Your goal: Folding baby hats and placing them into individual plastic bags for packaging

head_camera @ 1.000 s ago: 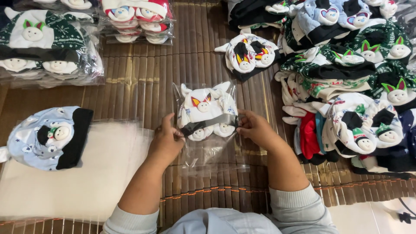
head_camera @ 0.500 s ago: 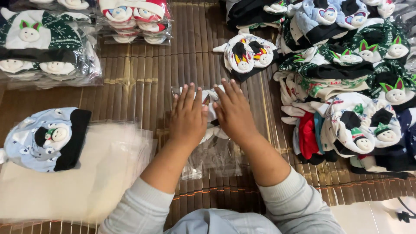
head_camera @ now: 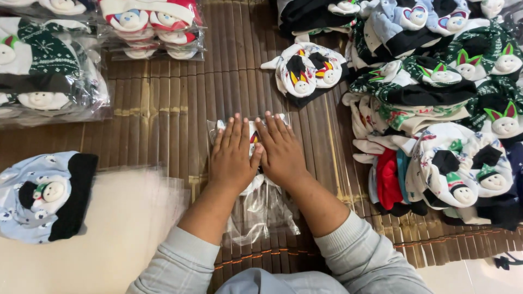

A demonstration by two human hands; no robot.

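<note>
Head view shows both hands lying flat, palms down, side by side, with the fingers (head_camera: 238, 130) spread a little and pinching nothing. The left hand (head_camera: 233, 158) and the right hand (head_camera: 280, 155) touch at the thumbs, and both press on a clear plastic bag holding a white knitted hat with small animal faces (head_camera: 256, 190). That bag sits on the brown slatted bamboo counter (head_camera: 163, 98), straight in front of the person. Its open end trails back toward the grey sleeves (head_camera: 180, 261), crinkled and loose.

From where I stand, this looks like the flattening step: the hat is inside the bag and the palms squeeze the air out and smooth it down. The next move, I judge, calls for the hands to lift off and take the loose end of the bag to fold or close it, without letting the hat slide back out.

Beyond the hands, a white hat with black and yellow-red faces (head_camera: 305, 68) lies loose on the counter, just above them. To the right, a big heap of unbagged knitted hats in green, blue, white and black (head_camera: 447, 98) crowds the edge. At the upper left, bagged hats in stacks (head_camera: 147, 27) lie well apart from the hands. At the lower left, a pale blue hat with a black cuff (head_camera: 43, 196) rests on a pile of empty clear bags (head_camera: 125, 218).
</note>
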